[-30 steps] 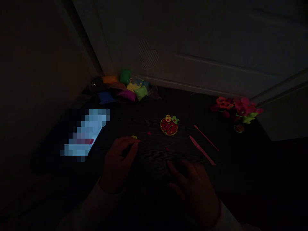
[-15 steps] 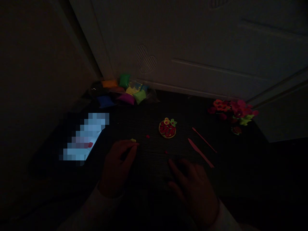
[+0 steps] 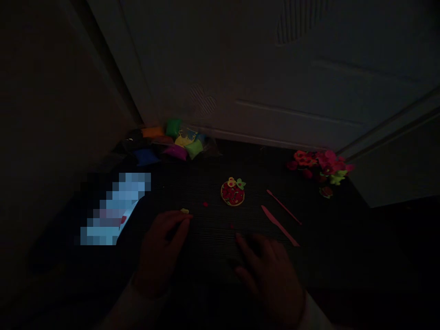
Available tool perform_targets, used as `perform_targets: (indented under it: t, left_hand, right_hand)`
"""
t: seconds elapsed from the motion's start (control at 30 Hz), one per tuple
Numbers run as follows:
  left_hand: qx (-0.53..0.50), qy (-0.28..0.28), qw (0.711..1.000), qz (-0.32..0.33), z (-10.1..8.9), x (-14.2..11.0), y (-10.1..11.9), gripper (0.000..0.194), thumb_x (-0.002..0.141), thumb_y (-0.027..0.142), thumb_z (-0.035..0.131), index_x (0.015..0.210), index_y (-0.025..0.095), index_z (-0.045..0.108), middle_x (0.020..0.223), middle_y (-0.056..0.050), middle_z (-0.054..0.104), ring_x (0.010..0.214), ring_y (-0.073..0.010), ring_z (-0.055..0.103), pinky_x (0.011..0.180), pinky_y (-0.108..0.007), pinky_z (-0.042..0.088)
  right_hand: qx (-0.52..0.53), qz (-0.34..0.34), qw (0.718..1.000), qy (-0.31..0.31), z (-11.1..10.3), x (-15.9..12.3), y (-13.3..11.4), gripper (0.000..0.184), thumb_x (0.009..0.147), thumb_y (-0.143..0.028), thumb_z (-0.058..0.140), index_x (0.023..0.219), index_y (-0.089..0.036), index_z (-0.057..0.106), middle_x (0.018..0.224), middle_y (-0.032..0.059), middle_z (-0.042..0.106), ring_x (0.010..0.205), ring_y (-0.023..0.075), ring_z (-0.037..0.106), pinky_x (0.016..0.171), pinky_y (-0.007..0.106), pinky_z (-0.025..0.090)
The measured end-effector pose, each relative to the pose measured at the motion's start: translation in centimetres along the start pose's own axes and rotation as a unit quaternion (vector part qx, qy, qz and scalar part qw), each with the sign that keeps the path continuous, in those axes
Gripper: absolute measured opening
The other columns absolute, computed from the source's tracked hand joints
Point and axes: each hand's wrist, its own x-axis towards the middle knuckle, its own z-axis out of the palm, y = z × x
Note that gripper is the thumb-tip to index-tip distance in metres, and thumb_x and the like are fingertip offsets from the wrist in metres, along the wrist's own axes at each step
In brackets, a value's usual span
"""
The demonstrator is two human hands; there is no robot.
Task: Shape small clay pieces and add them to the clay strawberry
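I'm keeping my left hand (image 3: 161,252) low over the dark, wood-grained tabletop (image 3: 206,238), thumb and forefinger bent in until their tips are nearly meeting. A small pale-yellow scrap (image 3: 184,211) is showing just past the forefinger; I can't tell in this dimness whether I'm gripping it or only touching it. My right hand (image 3: 271,275) is hanging palm down, its fingers loosely curled and spread apart, with nothing visible in its grasp. Just ahead of its forefinger a tiny dark-red crumb (image 3: 231,226) is lying, and a brighter red bit (image 3: 205,204) is sitting nearer my left fingertips.

Beyond and between my hands, the round, red, clay-like disc with a yellow rim (image 3: 233,193) is lying on the table, a yellow flower and a green one sitting at its far edge. To its right, a pink knife-shaped tool (image 3: 280,225) and a thin pink stick (image 3: 283,207) are lying slantwise, side by side and apart.
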Motion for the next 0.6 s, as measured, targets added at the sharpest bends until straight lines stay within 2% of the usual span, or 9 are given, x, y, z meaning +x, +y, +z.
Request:
perform_targets:
  t: [0.13,0.27,0.4,0.53,0.6]
  left_hand:
    - [0.001,0.006,1.0,0.007,0.0,0.1,0.2,0.021,0.074,0.036,0.048,0.08,0.022,0.062,0.089,-0.003,0.063,0.085,-0.0187,0.058,0.079,-0.035,0.046]
    - [0.011,0.011,1.0,0.004,0.0,0.1,0.2,0.021,0.074,0.036,0.049,0.079,0.022,0.063,0.088,-0.003,0.062,0.083,-0.0185,0.058,0.077,-0.034,0.047]
    - [0.019,-0.006,1.0,-0.004,-0.1,-0.1,-0.1,0.022,0.075,0.037,0.048,0.082,0.022,0.062,0.091,-0.003,0.062,0.085,-0.0188,0.057,0.079,-0.035,0.046]
    - [0.036,-0.009,0.999,-0.016,-0.3,0.0,0.4,0.021,0.074,0.038,0.048,0.082,0.024,0.062,0.09,-0.002,0.062,0.085,-0.019,0.058,0.077,-0.034,0.048]
    - [0.043,-0.008,0.999,-0.024,-0.3,0.3,0.7,0.021,0.074,0.04,0.048,0.081,0.026,0.062,0.089,-0.001,0.062,0.082,-0.0184,0.059,0.073,-0.033,0.05]
  right_hand:
    - [0.01,-0.043,0.999,-0.001,0.0,-0.1,0.0,0.052,0.07,-0.054,0.051,0.118,-0.033,0.047,0.098,0.0049,0.06,0.078,0.0197,0.052,0.068,0.035,0.042]
    - [0.008,0.004,1.0,-0.006,-0.1,0.1,0.1,0.05,0.07,-0.048,0.056,0.116,-0.03,0.05,0.099,0.0065,0.059,0.08,0.0203,0.052,0.069,0.035,0.042]
    - [0.012,-0.05,0.999,0.0,-0.4,0.3,0.1,0.055,0.064,-0.055,0.058,0.114,-0.033,0.05,0.093,0.0047,0.062,0.073,0.0192,0.054,0.066,0.034,0.042]
    - [0.0,-0.023,1.0,0.006,-0.4,0.5,0.6,0.053,0.067,-0.055,0.055,0.113,-0.03,0.052,0.095,0.0054,0.062,0.076,0.0199,0.054,0.067,0.034,0.041]
    - [-0.011,-0.057,0.998,0.008,-0.2,0.6,1.3,0.053,0.07,-0.057,0.049,0.114,-0.029,0.051,0.094,0.0049,0.063,0.074,0.0191,0.054,0.067,0.034,0.041]
